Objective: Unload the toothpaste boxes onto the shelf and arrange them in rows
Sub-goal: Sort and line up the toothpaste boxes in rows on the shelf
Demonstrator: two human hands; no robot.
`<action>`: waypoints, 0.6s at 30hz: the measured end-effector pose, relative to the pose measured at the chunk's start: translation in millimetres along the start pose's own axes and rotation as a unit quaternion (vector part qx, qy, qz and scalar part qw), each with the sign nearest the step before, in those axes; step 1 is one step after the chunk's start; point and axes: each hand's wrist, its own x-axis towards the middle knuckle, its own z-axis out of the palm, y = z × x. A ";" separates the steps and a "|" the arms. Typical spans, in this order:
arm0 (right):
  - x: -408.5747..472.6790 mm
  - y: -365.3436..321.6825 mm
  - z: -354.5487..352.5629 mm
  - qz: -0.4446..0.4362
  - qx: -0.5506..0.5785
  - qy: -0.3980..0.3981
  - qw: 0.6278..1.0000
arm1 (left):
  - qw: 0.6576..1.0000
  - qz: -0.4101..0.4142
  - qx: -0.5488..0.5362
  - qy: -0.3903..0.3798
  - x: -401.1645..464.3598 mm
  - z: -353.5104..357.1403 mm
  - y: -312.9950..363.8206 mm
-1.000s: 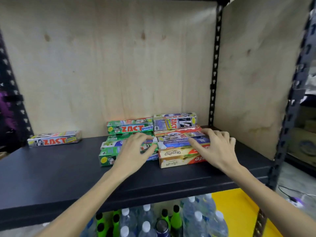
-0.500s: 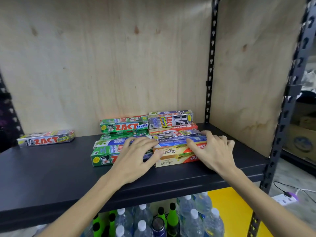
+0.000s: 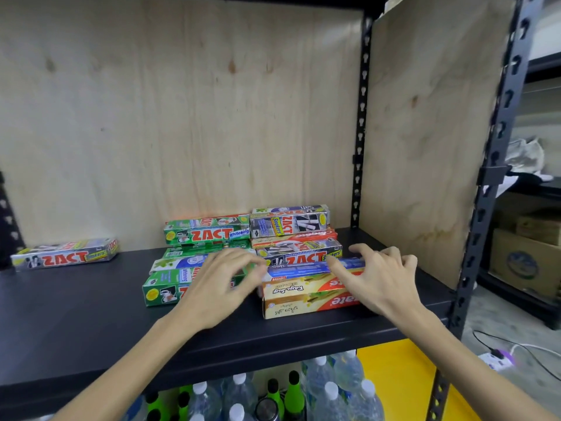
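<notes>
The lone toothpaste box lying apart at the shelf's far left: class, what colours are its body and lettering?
The silver-grey toothpaste box has red lettering with a yellow-green label, seen in the head view.

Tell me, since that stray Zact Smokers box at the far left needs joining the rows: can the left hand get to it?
Probably yes: the left hand holds nothing, and bare shelf lies between it and the Zact Smokers box.
</notes>
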 end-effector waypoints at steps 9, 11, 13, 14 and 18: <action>85.5 14.9 3.5 -0.026 0.093 -0.161 0.982 | 0.987 -0.104 0.053 -0.109 74.9 -2.9 -12.6; 94.4 12.8 9.6 -0.032 0.107 -0.204 0.973 | 0.985 -0.103 0.071 -0.116 79.6 3.1 -9.3; 99.2 11.7 14.8 -0.028 0.135 -0.225 0.964 | 0.985 -0.094 0.091 -0.109 81.3 7.5 -7.9; 100.3 11.8 17.1 -0.025 0.154 -0.223 0.962 | 0.986 -0.089 0.095 -0.106 80.9 8.9 -8.6; 100.2 15.9 18.4 -0.030 0.148 -0.161 0.975 | 0.988 -0.084 0.062 -0.110 77.2 9.6 -19.5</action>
